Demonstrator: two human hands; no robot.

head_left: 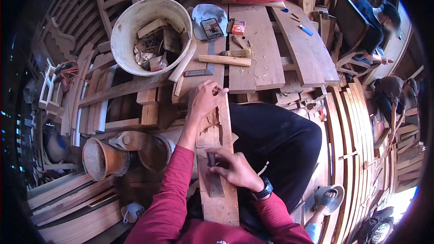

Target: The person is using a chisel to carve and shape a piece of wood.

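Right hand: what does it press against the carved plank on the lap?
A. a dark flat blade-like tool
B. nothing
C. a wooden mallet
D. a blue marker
A: the right hand pins a dark flat tool to the plank; the mallet and blue marker lie on the bench.

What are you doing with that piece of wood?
A person in a red sleeve is working on a long wooden plank laid across their lap. The left hand grips the plank's far end, near a rough carved-out patch. The right hand presses a flat dark tool, maybe a chisel, onto the wood. A mallet lies on the workbench ahead, beside a white bucket of wood scraps. Other people sit working at the right.
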